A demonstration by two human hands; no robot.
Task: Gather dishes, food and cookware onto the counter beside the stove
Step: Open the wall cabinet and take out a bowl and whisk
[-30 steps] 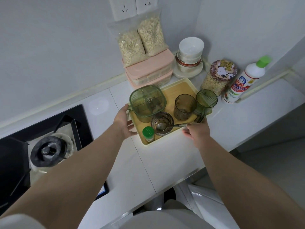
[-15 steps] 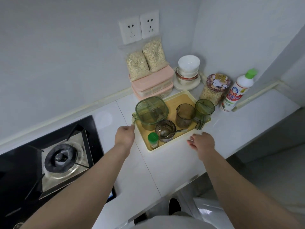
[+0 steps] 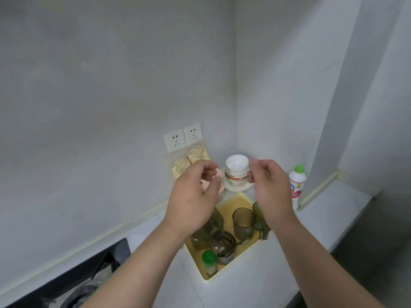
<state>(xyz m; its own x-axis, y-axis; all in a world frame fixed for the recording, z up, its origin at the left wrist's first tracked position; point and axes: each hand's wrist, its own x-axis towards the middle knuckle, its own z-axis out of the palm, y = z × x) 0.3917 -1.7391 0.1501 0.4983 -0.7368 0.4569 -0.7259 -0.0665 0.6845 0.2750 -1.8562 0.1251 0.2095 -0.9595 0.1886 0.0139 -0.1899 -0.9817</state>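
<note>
The left hand (image 3: 193,196) and right hand (image 3: 271,187) hover either side of the bowls (image 3: 236,166), which are stacked on a plate (image 3: 235,187) in the corner of the surface (image 3: 255,285), just behind the tray (image 3: 233,202). Both hands' fingers (image 3: 210,168) are loosely curled and hold nothing (whether the right fingertips touch the top bowl I cannot tell). On the tray stand cups (image 3: 243,221) and a green-capped jar (image 3: 209,261). A bottle (image 3: 297,183) stands to the right, and the stove (image 3: 89,274) lies at the lower left.
</note>
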